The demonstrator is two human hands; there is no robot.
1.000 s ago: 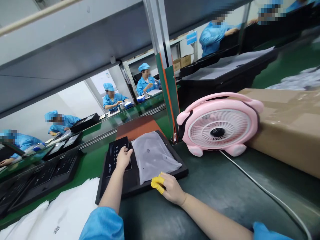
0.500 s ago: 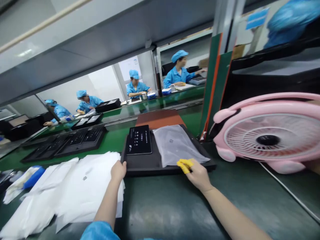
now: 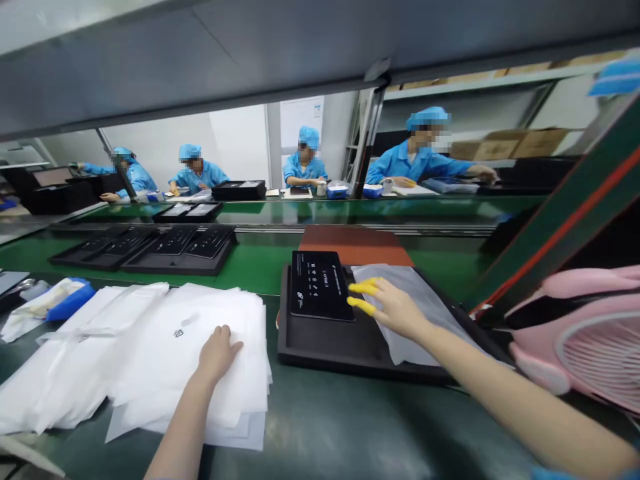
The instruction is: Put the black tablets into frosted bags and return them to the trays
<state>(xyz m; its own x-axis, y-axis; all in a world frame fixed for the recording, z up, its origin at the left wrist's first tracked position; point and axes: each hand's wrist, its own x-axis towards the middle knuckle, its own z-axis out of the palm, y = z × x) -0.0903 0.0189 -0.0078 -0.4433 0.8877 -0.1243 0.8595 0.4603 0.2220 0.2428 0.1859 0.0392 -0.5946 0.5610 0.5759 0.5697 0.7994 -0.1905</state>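
My left hand (image 3: 218, 355) lies on the stack of white translucent plastic sleeves (image 3: 210, 307), its fingers resting on the top sheet and holding nothing. My right hand (image 3: 393, 308) is over the black foam tray (image 3: 320, 347), yellow finger cots on two fingertips. Those fingers are apart at the right edge of a black tablet-like panel (image 3: 320, 287) with white print; whether they touch it I cannot tell. Under the right hand and forearm a translucent sleeve (image 3: 400, 347) lies in the tray's right half, partly hidden.
Trays with black panels (image 3: 170, 250) stand on the green belt (image 3: 260, 257) at the left. A blue packet of wipes (image 3: 73, 300) lies beyond the sleeves. A pink fan (image 3: 590, 333) stands at the right. A brown board (image 3: 355, 243) is behind the tray. Several co-workers sit across the line.
My left hand has left the tray's left edge and moved onto the sleeve stack. My right hand has gone from the tray sleeve's near edge to the panel's right edge. The view has turned right.
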